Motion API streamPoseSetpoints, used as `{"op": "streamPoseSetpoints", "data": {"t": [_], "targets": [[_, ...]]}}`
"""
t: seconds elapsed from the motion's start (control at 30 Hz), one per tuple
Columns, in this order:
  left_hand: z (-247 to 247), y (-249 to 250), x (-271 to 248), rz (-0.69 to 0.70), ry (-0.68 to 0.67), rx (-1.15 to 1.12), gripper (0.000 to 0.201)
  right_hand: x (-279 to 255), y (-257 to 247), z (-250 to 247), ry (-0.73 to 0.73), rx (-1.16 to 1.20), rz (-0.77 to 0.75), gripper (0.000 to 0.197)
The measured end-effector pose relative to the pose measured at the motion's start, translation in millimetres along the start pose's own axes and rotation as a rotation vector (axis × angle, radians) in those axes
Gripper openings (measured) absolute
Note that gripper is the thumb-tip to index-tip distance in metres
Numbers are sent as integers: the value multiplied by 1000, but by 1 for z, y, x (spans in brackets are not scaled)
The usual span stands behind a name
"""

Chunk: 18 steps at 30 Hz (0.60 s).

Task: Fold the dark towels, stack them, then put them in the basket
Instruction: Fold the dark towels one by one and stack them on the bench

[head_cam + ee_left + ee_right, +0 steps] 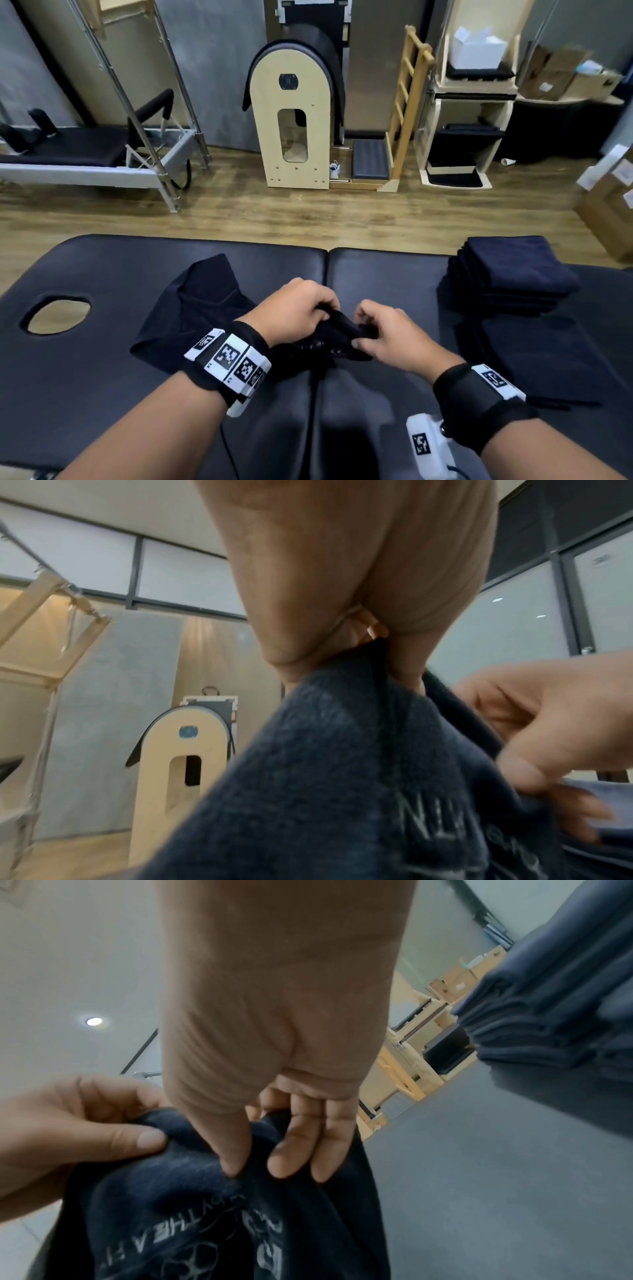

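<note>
A dark navy towel [202, 308] with pale printed lettering lies bunched on the black padded table [102, 267], its near edge lifted. My left hand [298, 308] pinches that edge, fingers curled round the cloth [325, 777]. My right hand [380, 332] grips the same edge just to the right, thumb and fingers closed on the towel [205, 1204]. The two hands are almost touching. A stack of folded dark towels [510, 274] sits at the table's far right [561, 993]. No basket shows in any view.
The table has a face hole [56, 313] at the left and a seam down its middle. Beyond it on the wood floor stand a pilates reformer [85, 154], a wooden barrel unit [294, 113], a wooden ladder [407, 109] and cardboard boxes [609, 202].
</note>
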<state>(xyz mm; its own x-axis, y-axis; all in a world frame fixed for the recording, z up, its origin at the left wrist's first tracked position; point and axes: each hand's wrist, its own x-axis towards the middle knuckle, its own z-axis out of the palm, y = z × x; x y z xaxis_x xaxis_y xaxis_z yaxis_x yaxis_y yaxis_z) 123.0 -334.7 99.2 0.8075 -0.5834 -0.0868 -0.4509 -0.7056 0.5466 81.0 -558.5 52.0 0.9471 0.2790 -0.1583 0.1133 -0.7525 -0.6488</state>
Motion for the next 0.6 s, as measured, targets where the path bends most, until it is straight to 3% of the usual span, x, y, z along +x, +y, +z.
{"op": "streamPoseSetpoints", "data": {"t": [0.1,0.2,0.4,0.5,0.6], "targets": [[-2,10,7,7,-5,15,18,-5,14,-15,37,31,50,39],[2,16,11,-65,10,76,19,-13,28,-38,37,-86,112,17],[7,15,7,-238,34,232,13,-39,67,-86,113,-180,238,46],[11,23,6,-292,23,257,13,-55,77,-103,57,-120,307,46],[15,31,4,-355,-25,257,16,-63,85,-108,-67,-18,311,29]]}}
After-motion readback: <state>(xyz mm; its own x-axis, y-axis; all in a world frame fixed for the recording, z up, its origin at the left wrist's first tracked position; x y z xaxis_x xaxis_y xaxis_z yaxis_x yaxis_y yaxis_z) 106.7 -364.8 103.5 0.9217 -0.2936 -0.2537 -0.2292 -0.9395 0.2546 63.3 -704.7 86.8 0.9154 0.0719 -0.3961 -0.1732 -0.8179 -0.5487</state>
